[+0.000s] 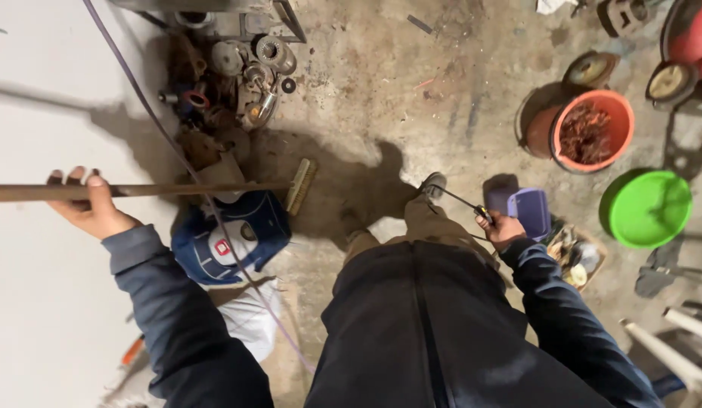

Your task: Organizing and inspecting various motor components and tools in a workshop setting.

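The person stands on a dirty concrete floor (381, 91) and looks down along the dark jacket and trousers. The left hand (90, 204) is raised out to the side and is closed around a long rusty metal rod (162, 190), the thumb over the top and the fingertips showing behind it. The rod lies level, from the left edge of the view to a point above a blue and white canister (237, 234). Just past its end, a brush head (301, 186) lies on the floor.

The right hand (502, 227) is closed on a thin dark tool with a yellow and black handle (466, 202); the thin shaft points toward the person's shoe (434, 183). Just beside this hand stands a small purple container (530, 211).

Near the wall lies a pile of metal parts (241, 72). To the right are an orange bucket (593, 130) with reddish scraps and a green basin (649, 208), well apart from both hands. A thin purple cable (147, 113) runs down across the wall.
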